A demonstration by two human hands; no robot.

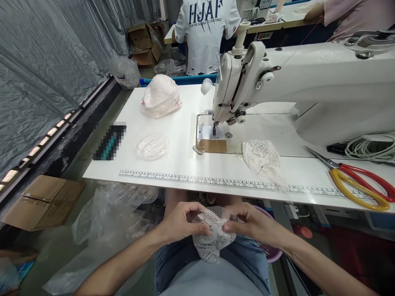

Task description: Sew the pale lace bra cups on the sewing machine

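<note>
Over my lap, just below the table's front edge, both hands pinch a piece of white lace point(211, 236). My left hand point(189, 224) grips its left side between thumb and fingers, and my right hand point(242, 224) grips its right side. The lace is bunched between the thumbs, and its lower part hangs down over my jeans. On the white table lie a second lace piece point(261, 158), to the right of the needle, and a flat coil of lace point(152, 146) on the left. A pale pink fabric cup stack point(161, 95) sits behind that coil.
A white sewing machine point(234, 86) stands on the table point(182, 164), which has a printed ruler along its front. Scissors point(354, 181) with red and yellow handles lie at the right. Cardboard boxes point(45, 201) and plastic bags point(105, 226) are on the floor. Two other people sit beyond.
</note>
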